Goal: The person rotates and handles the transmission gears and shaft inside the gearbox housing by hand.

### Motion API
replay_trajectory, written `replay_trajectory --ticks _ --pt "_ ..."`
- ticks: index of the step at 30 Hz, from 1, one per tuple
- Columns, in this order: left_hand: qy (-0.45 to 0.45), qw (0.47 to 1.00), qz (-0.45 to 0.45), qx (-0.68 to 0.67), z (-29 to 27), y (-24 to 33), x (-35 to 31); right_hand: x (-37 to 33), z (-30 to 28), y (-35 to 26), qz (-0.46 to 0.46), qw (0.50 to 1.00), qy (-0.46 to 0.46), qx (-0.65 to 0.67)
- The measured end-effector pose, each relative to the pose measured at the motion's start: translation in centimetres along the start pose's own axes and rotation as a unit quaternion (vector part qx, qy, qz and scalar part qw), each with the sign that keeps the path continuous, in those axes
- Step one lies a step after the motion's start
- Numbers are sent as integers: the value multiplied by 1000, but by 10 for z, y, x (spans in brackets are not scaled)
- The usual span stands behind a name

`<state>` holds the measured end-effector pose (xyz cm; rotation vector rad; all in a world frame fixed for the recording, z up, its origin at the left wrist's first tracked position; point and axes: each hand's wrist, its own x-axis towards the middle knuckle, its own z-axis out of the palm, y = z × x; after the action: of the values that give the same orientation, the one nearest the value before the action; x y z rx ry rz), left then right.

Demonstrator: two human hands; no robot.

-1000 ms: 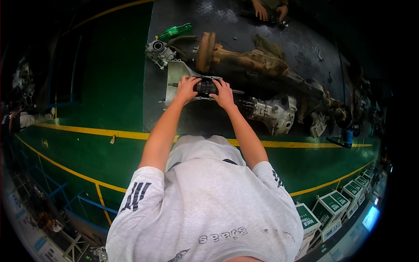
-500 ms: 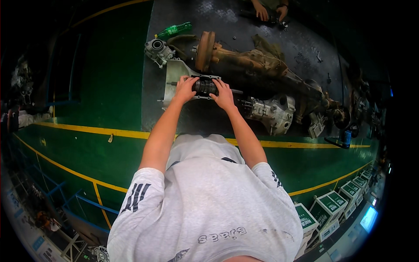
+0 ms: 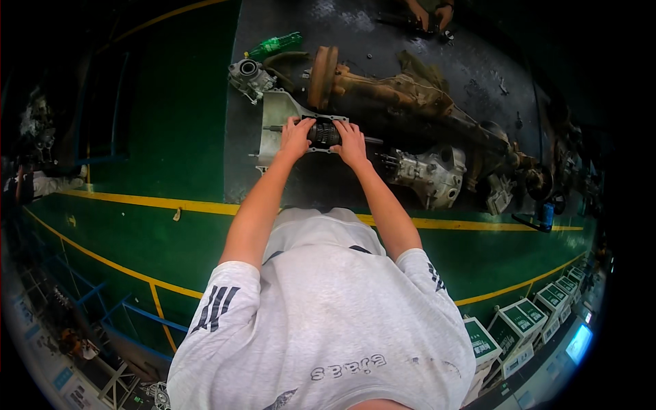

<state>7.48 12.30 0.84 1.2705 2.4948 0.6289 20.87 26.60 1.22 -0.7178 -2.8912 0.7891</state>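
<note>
A dark gear shaft with several toothed gears lies in an open, pale metal gearbox housing on the dark workbench. My left hand grips the left end of the gears, thumb toward me and fingers over the far side. On the right end, my right hand holds the same shaft in a like grip. Thin rod ends stick out to the left and right beyond my hands. My palms hide part of the housing's rim and the shaft ends.
Beyond the housing lies a rusty axle with a drum. A silver gearbox sits to the right, a metal casting and green bottle at far left. Another person's hands work across the bench. Boxes line the floor behind right.
My hands stay on the gear shaft with almost the same grip. The whole view has shifted slightly. The other person's hands across the bench have moved a little.
</note>
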Motion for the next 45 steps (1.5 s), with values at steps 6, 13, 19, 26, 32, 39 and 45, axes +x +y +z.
replay_trajectory --ticks 6,13,19,26,32,39,45 --pt "43 999 -13 -2 -4 1 -6 8 9 -3 -68 997 15 35" --pt "60 997 -20 43 29 8 -2 1 16 5 -55 998 9 -18" --pt "27 997 -34 57 23 4 -5 4 18 2 -31 999 -11 10" --pt "104 991 4 79 33 6 -7 5 19 -4 -10 1000 -9 -20" --pt "155 985 14 68 38 -3 -13 21 11 -8 -40 998 -39 -8" --pt "113 991 -13 70 49 4 0 39 -1 11 -20 996 -85 -10" --pt "105 993 61 16 39 19 -2 13 2 24 3 1000 -27 2"
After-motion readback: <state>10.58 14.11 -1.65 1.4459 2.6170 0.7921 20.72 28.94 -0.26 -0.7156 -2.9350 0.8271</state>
